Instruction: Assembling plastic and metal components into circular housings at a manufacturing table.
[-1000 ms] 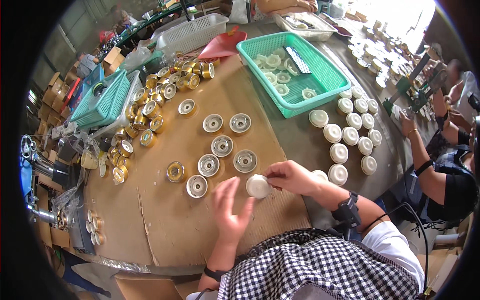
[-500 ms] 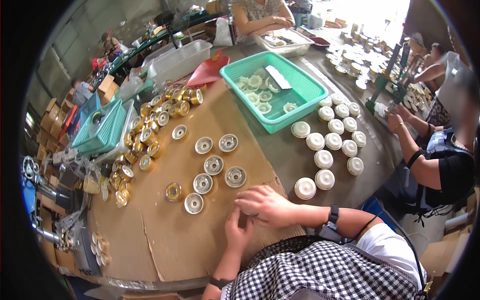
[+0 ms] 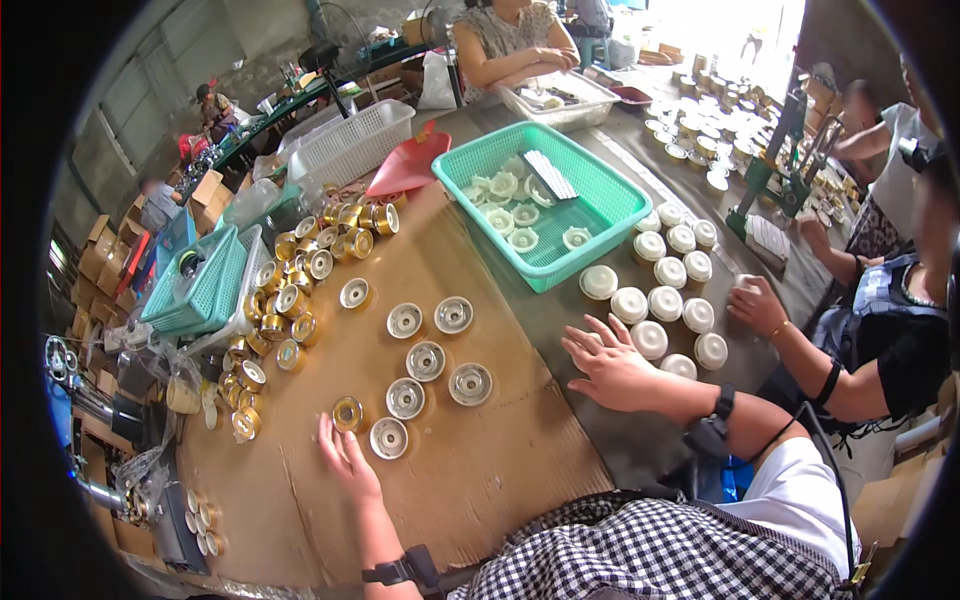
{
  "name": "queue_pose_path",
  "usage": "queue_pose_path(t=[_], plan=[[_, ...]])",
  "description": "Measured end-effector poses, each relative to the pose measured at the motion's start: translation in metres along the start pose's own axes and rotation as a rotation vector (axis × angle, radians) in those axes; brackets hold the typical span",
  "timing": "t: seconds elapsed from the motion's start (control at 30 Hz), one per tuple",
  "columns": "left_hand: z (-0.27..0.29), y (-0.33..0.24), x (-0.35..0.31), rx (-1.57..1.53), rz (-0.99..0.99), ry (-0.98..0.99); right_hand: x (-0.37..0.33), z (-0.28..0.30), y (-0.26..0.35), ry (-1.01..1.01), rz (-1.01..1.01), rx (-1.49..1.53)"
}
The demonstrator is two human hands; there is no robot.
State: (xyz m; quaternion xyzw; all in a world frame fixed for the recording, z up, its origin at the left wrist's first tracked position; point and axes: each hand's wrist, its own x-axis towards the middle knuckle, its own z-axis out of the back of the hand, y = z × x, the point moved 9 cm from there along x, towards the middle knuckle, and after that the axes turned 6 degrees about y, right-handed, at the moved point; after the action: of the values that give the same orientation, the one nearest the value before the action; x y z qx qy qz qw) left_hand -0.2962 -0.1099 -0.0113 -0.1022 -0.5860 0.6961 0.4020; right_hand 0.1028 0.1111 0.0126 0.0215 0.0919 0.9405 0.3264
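Note:
My left hand (image 3: 350,468) has its fingers stretched out just beside a gold ring-shaped part (image 3: 348,413) on the cardboard; whether they touch is hard to tell. Close by stands a silver-faced round cup (image 3: 389,438), one of several laid out there. To the right, my right hand (image 3: 622,372) spreads its fingers flat next to a group of white-capped round pieces (image 3: 650,340). Nothing shows in its grasp, though it may hide a piece beneath. At that group's right edge, a co-worker's hand (image 3: 760,308) reaches toward the pieces.
Gold cups (image 3: 290,300) lie heaped along the cardboard's (image 3: 500,480) left side. A green basket (image 3: 560,270) holds translucent plastic rings and a white strip. Behind are a red dustpan (image 3: 412,165) and a white crate (image 3: 355,140). A green hand press (image 3: 770,165) stands at right.
My hands, together around something before, have parted: the left moved left to the gold ring, the right moved right to the white caps. The co-worker's hand has moved from the press toward the caps.

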Motion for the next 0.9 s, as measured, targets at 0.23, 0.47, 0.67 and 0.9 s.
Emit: queue_pose_path(t=[0.23,0.47,0.67,0.9], plan=[[-0.046,0.007,0.061,-0.031,-0.063,0.142,0.108,0.152,-0.05,-0.422,0.151,0.175],[-0.015,0.029,0.057,-0.12,-0.054,0.099,0.377,0.068,-0.113,-0.134,0.048,0.174],[-0.126,-0.006,0.073,-0.137,0.038,0.327,0.409,0.013,-0.302,-0.379,-0.233,-0.091],[-0.039,0.004,0.059,-0.063,0.1,0.17,0.407,0.01,-0.122,0.206,0.094,-0.027]])
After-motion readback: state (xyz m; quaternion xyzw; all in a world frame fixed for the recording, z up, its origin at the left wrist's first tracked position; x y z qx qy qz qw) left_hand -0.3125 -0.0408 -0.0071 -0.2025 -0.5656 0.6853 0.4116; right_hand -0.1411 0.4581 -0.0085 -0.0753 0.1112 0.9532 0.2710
